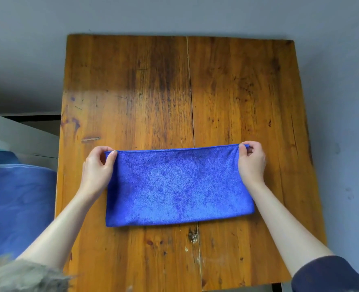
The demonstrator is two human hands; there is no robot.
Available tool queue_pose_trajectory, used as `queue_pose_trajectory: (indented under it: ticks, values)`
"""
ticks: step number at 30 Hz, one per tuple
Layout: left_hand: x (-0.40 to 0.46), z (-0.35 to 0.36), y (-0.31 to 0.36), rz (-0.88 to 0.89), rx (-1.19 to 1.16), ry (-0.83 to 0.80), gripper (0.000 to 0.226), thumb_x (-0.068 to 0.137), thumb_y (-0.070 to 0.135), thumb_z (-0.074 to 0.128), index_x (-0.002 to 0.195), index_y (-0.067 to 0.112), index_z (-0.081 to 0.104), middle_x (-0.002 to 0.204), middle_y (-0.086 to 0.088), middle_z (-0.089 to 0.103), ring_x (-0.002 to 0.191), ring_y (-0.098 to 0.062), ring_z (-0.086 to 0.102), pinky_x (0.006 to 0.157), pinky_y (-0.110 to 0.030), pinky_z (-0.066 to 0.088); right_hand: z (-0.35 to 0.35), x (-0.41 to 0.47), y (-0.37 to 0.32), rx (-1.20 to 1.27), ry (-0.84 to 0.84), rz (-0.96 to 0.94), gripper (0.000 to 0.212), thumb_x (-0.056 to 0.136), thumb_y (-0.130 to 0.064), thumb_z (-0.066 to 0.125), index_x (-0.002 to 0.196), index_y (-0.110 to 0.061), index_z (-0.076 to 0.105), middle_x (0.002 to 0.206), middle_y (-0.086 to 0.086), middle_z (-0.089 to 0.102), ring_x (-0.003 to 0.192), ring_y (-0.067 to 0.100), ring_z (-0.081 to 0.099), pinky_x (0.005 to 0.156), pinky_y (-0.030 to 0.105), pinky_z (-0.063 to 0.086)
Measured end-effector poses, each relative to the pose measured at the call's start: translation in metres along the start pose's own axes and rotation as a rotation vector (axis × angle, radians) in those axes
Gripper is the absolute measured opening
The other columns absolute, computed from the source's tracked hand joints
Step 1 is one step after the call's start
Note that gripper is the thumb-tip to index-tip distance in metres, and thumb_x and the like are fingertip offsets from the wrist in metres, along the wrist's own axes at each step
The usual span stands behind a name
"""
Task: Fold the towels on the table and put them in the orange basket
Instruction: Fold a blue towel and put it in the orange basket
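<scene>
Lying flat near the middle of the worn, orange-brown wooden plank table [227, 85], closer to its near edge: a blue rectangular microfibre towel [178, 186], folded to a long band with the fold along the near side. Pinching the far left corner between thumb and curled fingers, the left hand [97, 167]; pinching the far right corner the same way, the right hand [252, 160], both forearms stretched over the tabletop. Beyond the table's left edge, partly cut off, more blue cloth [16, 203] beside a pale shelf or ledge [16, 133].
</scene>
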State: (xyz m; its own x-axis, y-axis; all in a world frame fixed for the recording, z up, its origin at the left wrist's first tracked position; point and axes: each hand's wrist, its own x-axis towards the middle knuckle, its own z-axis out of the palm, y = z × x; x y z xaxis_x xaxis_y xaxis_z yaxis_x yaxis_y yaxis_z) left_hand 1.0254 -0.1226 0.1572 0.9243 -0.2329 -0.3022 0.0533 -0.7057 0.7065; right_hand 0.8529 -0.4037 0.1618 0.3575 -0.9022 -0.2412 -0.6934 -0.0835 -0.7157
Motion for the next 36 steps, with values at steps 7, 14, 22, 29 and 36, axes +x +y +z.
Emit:
queue_pose_trajectory:
  ticks: [7,14,22,29,36]
  values:
    - [-0.001,0.003,-0.009,0.004,0.121,0.153,0.02,0.093,0.017,0.053,0.107,0.004,0.052,0.106,-0.017,0.052,0.097,-0.027,0.048,0.085,-0.028,0.033,-0.002,-0.003,0.013,-0.12,0.123,-0.146,0.028,0.094,-0.016,0.05,0.12,-0.007,0.058,0.121,0.012,0.052,0.103,0.021,0.053,0.089,0.02,0.038]
    - [-0.055,0.061,0.013,0.607,0.635,-0.019,0.048,0.089,0.033,0.041,0.137,0.023,0.041,0.148,-0.01,0.035,0.138,-0.033,0.026,0.11,-0.054,0.017,0.055,-0.074,0.022,-0.561,-0.151,-0.838,0.047,0.091,-0.029,0.042,0.133,-0.011,0.05,0.145,0.014,0.041,0.137,0.026,0.028,0.112,0.052,0.017]
    - [-0.035,0.064,-0.021,0.691,0.814,-0.1,0.054,0.094,0.046,0.03,0.144,0.028,0.031,0.154,-0.007,0.024,0.142,-0.029,0.02,0.115,-0.052,0.011,0.042,-0.038,0.052,-0.68,-0.118,-0.744,0.053,0.095,-0.041,0.035,0.143,-0.02,0.036,0.153,0.01,0.027,0.142,0.024,0.022,0.117,0.043,0.009]
    - [-0.03,0.06,-0.022,0.621,0.818,-0.06,0.054,0.094,0.046,0.027,0.146,0.029,0.028,0.155,-0.008,0.022,0.143,-0.029,0.018,0.116,-0.047,0.008,0.026,-0.027,0.058,-0.702,-0.098,-0.606,0.055,0.096,-0.043,0.027,0.147,-0.023,0.026,0.156,0.01,0.016,0.145,0.024,0.011,0.117,0.041,0.004]
    - [-0.053,0.052,-0.02,0.657,0.729,-0.061,0.054,0.093,0.04,0.031,0.145,0.025,0.031,0.155,-0.01,0.02,0.144,-0.03,0.013,0.115,-0.052,0.006,0.034,-0.064,0.042,-0.762,-0.062,-0.589,0.06,0.094,-0.044,0.028,0.148,-0.018,0.022,0.156,0.011,0.015,0.145,0.028,0.008,0.114,0.053,0.002]
